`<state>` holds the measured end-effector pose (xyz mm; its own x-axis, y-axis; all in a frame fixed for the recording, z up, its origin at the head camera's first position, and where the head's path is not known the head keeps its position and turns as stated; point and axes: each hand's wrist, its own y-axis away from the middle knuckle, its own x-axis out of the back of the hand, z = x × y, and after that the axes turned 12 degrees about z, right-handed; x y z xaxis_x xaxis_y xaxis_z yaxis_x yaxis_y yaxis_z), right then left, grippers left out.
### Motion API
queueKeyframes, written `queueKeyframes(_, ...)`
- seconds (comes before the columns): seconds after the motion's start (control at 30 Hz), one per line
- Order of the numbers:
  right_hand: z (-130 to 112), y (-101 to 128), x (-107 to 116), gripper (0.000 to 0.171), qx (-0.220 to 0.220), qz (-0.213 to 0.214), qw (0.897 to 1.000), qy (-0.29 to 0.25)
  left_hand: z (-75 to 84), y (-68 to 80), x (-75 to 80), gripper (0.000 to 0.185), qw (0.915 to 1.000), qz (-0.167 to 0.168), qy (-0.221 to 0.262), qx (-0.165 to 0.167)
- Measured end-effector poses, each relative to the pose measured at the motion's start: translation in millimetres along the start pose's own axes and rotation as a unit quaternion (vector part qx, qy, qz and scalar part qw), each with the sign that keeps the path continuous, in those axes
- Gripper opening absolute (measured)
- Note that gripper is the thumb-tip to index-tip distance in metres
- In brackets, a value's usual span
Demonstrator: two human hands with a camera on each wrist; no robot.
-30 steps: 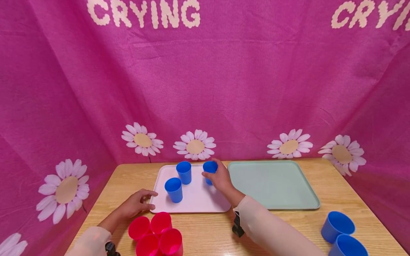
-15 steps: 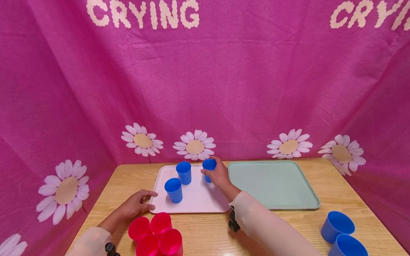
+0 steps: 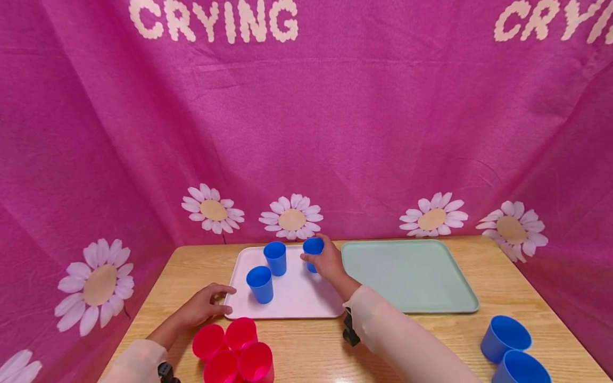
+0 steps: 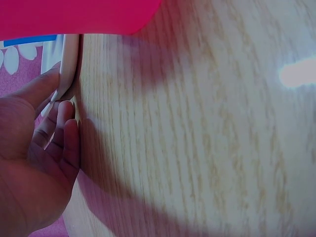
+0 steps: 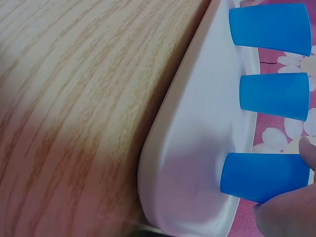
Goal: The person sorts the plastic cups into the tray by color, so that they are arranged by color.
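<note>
My right hand (image 3: pixel 330 264) grips a blue cup (image 5: pixel 261 175) near its rim, thumb on one side and fingers round the other. That cup is upright at the back right of the pale pink tray (image 3: pixel 299 304). On the same tray stand a second blue cup (image 3: pixel 275 259) at the back and a third blue cup (image 3: pixel 260 285) nearer the front left. My left hand (image 3: pixel 203 304) holds the tray's left end. In the left wrist view its thumb lies on the tray rim (image 4: pixel 69 66), with the other fingers curled beneath and beside it.
Several red cups (image 3: pixel 256 360) cluster on the wooden table (image 3: pixel 306 346) before the tray, close by my left forearm. A pale green tray (image 3: pixel 407 276) lies right of the pink one. Two blue cups (image 3: pixel 505 339) stand at the right front. A magenta cloth (image 3: pixel 335 133) hangs behind.
My right hand and its blue cup have shifted slightly up and back, then held nearly still. The left hand has stayed in place.
</note>
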<state>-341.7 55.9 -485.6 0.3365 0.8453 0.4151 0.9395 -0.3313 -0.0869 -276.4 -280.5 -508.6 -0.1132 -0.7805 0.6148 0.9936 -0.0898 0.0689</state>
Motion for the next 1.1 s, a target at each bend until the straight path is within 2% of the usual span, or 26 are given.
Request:
queueKeyframes(0.27, 1.0, 1.7, 1.0, 0.082, 0.012, -0.002, 1.0, 0.005, 0.3, 0.1, 0.3, 0.049, 1.0, 0.0, -0.005, -0.004)
queueKeyframes(0.43, 2.5, 3.8, 6.4, 0.081, 0.035, 0.004, 0.999, -0.002, 2.1, -0.6, 0.9, 0.047, 1.0, 0.001, -0.003, 0.001)
queueKeyframes(0.77, 10.5, 10.0, 30.1, 0.084, 0.021, -0.008, 0.999, -0.038, 2.2, -0.2, 1.1, 0.047, 1.0, 0.0, -0.007, 0.002)
queueKeyframes(1.1, 16.0, 29.6, 56.2, 0.082, 0.035, -0.004, 0.997, -0.074, 3.9, 1.1, 1.4, 0.047, 0.9999, -0.002, -0.013, -0.001)
